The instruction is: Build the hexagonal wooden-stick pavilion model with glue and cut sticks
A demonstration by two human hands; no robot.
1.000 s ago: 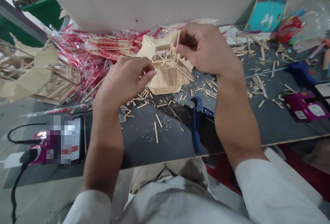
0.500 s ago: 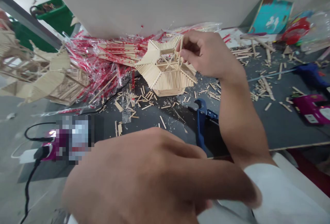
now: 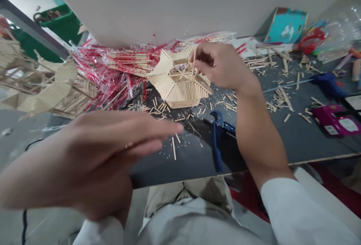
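A small hexagonal model built of thin wooden sticks [image 3: 180, 81] stands on the dark table [image 3: 254, 139]. My right hand [image 3: 218, 66] is at the model's upper right, its fingers pinched on one upright stick [image 3: 194, 59] at the frame. My left hand [image 3: 113, 143] is raised close to the camera, away from the model, with the fingers stretched out flat and nothing in them; it looks blurred.
Bundles of sticks in red-printed plastic wrap [image 3: 115, 72] lie left of the model. Another stick structure [image 3: 42, 87] sits at far left. Blue cutters [image 3: 217, 139] lie near the front edge. Loose stick offcuts [image 3: 282, 94], a blue glue gun [image 3: 328, 81] and a magenta box [image 3: 335, 119] are on the right.
My left hand left the model, swung close past the camera and now hovers flat at the lower left. My right hand kept its pinch on the stick at the model.
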